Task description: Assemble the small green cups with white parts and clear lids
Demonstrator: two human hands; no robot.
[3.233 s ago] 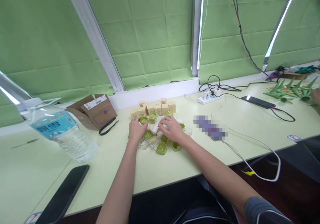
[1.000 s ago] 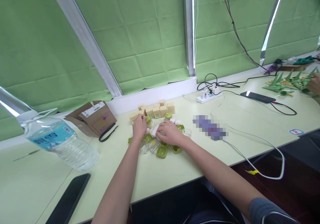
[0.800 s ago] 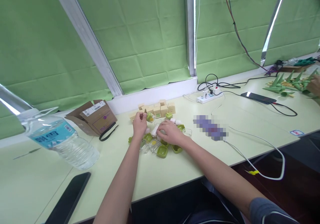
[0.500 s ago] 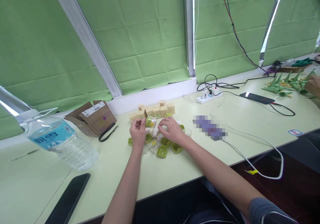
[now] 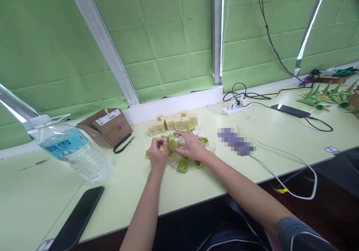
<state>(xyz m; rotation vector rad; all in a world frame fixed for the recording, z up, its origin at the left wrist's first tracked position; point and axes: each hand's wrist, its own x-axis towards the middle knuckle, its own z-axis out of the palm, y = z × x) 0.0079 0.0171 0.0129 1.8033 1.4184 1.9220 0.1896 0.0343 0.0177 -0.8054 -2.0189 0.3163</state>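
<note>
My left hand (image 5: 158,153) is closed in a pinch at the left end of a small clear plastic container with a green end and a yellow spot (image 5: 173,141). My right hand (image 5: 191,145) wraps its fingers round the container's clear right side, palm down. Beneath and around both hands lies a loose pile of green plastic cups, one green cup (image 5: 183,165) nearest me, along with clear covers (image 5: 174,159) and small white pieces (image 5: 199,134). My hands hide part of the pile.
Small tan boxes (image 5: 177,123) with green windows stand behind the pile. To the left are an open carton (image 5: 112,129), a large water bottle (image 5: 75,150) and a black phone (image 5: 78,217). A power strip (image 5: 237,107) and white cable (image 5: 294,153) lie right. Another person's hand shows far right.
My right hand has come in from beside the container and closed round its clear side. My left hand stays at the other end. The view has shifted slightly.
</note>
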